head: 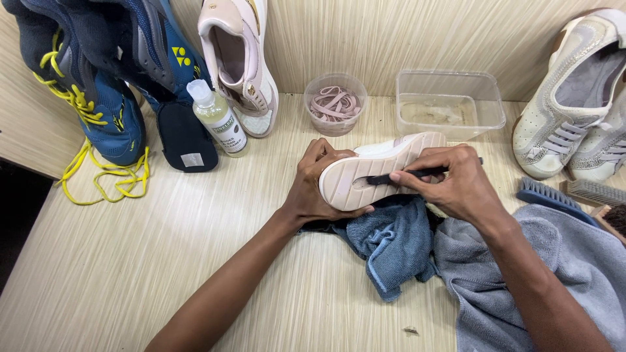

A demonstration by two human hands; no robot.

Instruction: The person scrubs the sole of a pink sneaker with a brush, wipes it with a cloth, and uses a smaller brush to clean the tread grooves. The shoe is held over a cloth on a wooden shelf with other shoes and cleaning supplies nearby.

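Bottle [218,119], white-labelled, beside blue shoe [98,85]

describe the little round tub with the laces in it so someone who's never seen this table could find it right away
Start at the clear rectangular container standing against the back wall of the light wooden table. Just left of it stands the small round clear tub, between that container and the upright pale pink shoe. It alone holds a coil of pinkish laces.

Left hand [313,189] steadying pale shoe [372,171], right hand [456,186] pressing dark brush [398,176] on sole
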